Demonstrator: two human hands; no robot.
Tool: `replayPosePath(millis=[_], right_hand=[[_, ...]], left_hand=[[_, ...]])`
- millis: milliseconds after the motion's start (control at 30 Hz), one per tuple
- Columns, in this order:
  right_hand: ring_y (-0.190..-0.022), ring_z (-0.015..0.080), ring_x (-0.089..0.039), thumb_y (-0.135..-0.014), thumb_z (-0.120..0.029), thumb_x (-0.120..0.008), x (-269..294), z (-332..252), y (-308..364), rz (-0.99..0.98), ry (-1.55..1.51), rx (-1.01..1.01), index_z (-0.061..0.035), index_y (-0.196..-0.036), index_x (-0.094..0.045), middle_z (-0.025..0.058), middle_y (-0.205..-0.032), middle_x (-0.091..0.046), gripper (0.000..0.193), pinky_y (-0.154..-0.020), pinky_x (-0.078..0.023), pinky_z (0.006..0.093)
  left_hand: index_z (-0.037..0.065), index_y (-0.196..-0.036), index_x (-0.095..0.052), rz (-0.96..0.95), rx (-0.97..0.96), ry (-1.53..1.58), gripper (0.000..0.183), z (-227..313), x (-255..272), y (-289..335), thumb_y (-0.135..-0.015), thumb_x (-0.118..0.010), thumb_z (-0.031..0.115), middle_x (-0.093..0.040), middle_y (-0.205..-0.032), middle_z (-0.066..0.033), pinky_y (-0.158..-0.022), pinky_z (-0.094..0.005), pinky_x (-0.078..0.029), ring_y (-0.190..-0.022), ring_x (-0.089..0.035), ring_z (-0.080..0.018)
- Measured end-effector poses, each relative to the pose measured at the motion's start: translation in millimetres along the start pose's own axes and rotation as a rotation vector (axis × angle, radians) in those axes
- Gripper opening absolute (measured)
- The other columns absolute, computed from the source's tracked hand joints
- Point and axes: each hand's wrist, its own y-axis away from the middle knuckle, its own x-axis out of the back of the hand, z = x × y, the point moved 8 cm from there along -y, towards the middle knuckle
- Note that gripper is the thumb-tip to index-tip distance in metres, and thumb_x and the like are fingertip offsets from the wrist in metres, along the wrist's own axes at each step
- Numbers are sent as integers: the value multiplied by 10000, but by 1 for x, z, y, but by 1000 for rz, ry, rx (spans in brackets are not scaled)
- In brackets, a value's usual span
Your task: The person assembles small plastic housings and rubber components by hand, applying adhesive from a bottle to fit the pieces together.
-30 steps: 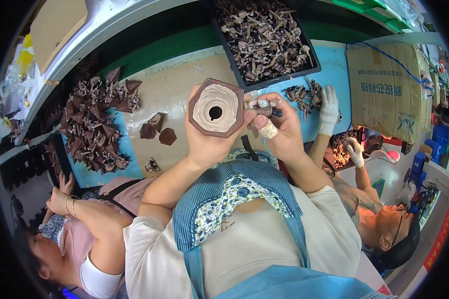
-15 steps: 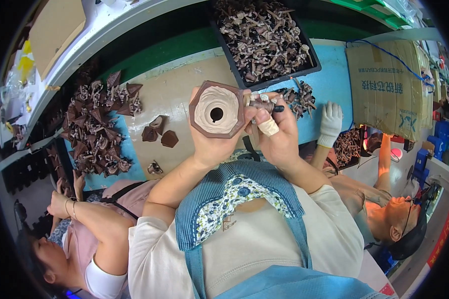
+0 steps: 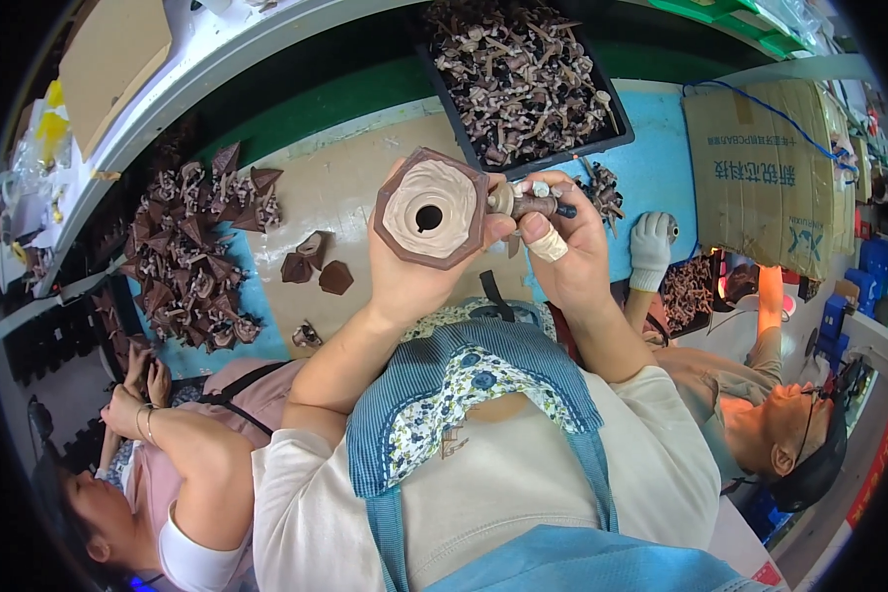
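Note:
My left hand [image 3: 409,286] is closed around a brown hexagonal base [image 3: 403,212], whose hollow beige underside and dark centre hole face up. My right hand [image 3: 579,259] grips a small brown-and-grey figurine [image 3: 533,203] with a dark blue tip, right beside the base's right edge. Whether the figurine touches the base cannot be made out. Pale wrapping [image 3: 550,246] covers one digit of my right hand. Beneath them is the tan sheet [image 3: 355,148] on the table, with several loose brown pieces [image 3: 335,277] left of my left hand.
A heap of brown figurines [image 3: 192,257] lies at left. Beyond my hands stands a black tray [image 3: 543,158] full of figurine parts, with a small pile [image 3: 602,187] near it. A cardboard box [image 3: 755,178] stands at right. Co-workers sit on both sides; a gloved hand [image 3: 650,252] is at right.
My right hand and the figurine have shifted slightly right, and the base has tilted a little. The co-worker's gloved hand has lowered, now with a small round piece in it. The left co-worker's hands moved.

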Motion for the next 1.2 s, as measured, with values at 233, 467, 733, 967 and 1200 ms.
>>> replayPosePath(millis=[233,467,733,967,1200], right_hand=[[-902,128,-512,-830,-100,-644,-2,-34,-14,-179,170,73,-34,-1063,-467,76,-1030,-512,300,-805,-430,269],[-777,161,-455,-730,-115,-703,-47,-77,-15,-556,862,456,-53,-968,-468,107,-898,-498,340,-693,-383,284],[-753,241,-497,-544,-79,-678,-103,-93,-4,-827,1342,726,-59,-867,-504,71,-832,-516,367,-686,-362,368],[-709,257,-481,-545,-110,-679,-114,-86,1,-1012,1529,704,-61,-861,-494,73,-806,-507,369,-704,-376,392],[-704,229,-449,-538,-148,-588,-112,-80,6,-1087,1212,715,-49,-739,-454,68,-763,-437,261,-640,-378,337]], left_hand=[[-6,-1188,-416,-236,-113,333,728,7,6,0,-612,-846,107,-561,-1070,-85,-862,-286,-445,-983,-550,-142],[-13,-1237,-391,-402,-54,93,721,10,-11,8,-642,-781,106,-531,-1128,-98,-919,-311,-405,-1052,-520,-160],[-5,-1119,-451,-356,-269,-216,622,28,-17,11,-609,-765,163,-618,-912,-147,-759,-334,-499,-853,-642,-270],[-14,-1086,-455,-372,-229,-266,595,28,-19,12,-603,-748,173,-616,-875,-174,-731,-370,-497,-840,-629,-341],[-6,-1071,-459,-468,-317,-233,601,24,-26,14,-570,-747,162,-611,-846,-165,-695,-373,-490,-802,-626,-334]])
